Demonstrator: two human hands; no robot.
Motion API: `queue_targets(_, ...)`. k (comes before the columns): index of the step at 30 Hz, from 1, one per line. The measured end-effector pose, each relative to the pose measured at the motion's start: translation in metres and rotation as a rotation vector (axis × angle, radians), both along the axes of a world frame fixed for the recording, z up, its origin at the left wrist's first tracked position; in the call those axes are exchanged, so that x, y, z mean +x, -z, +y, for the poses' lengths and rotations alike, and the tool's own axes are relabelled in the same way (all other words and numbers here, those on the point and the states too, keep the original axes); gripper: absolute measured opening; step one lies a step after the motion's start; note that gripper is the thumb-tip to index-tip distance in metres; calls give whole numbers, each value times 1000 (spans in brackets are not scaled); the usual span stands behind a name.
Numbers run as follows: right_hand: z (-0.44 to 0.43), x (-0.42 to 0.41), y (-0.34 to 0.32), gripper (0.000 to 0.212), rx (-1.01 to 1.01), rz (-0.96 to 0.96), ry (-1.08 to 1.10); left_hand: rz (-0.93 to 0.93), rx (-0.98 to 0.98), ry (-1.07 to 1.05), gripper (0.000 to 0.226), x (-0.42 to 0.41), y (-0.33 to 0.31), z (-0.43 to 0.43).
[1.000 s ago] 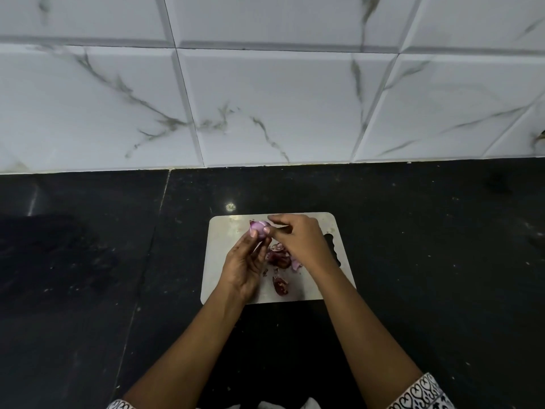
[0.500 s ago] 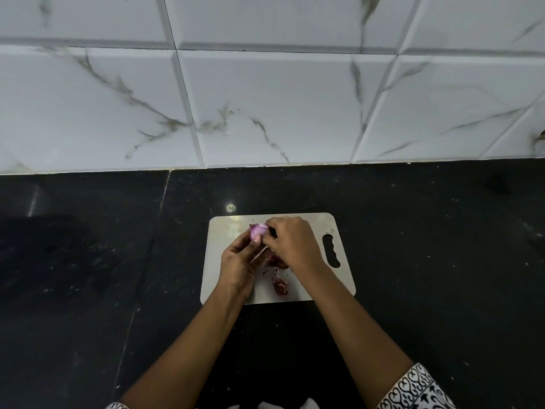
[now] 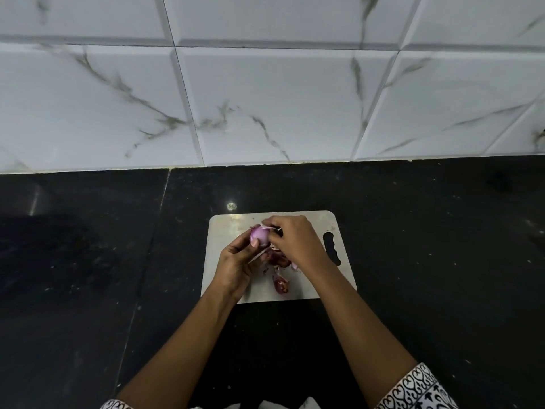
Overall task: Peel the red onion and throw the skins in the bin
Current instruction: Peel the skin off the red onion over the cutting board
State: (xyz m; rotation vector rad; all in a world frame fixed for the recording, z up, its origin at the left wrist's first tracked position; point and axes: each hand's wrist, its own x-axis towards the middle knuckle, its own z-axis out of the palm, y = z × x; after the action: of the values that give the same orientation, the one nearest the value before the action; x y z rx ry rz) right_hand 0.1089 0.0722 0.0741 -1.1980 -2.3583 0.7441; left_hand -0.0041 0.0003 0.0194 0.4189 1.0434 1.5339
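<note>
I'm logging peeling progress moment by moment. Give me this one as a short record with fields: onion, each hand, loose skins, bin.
onion: red onion, pale purple flesh showing, held over the cutting board
left hand: left hand grips the onion
right hand: right hand pinches a skin strip at the onion's top
loose skins: dark skins lie on the board near the hands
bin: not in view

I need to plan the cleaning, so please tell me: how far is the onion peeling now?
Done: dark outer skins lie on the cutting board. In hand: the left hand holds the red onion, mostly pale purple, while the right hand pinches a thin skin strip at its top. Left: finishing the peel and binning the skins; no bin is in view.
</note>
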Motion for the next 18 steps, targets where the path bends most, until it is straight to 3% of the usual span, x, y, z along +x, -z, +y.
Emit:
queue_targets(10, 7, 1, 4, 20, -71, -16, 39, -10, -7, 53, 28, -1, 5, -5)
queue_targets(17, 9, 6, 4, 14, -184, 93, 86, -243, 33, 37, 69, 0, 7, -4)
queue_targets(18, 10, 6, 6, 13, -229, 140, 122, -263, 34, 30, 66, 1, 7, -4)
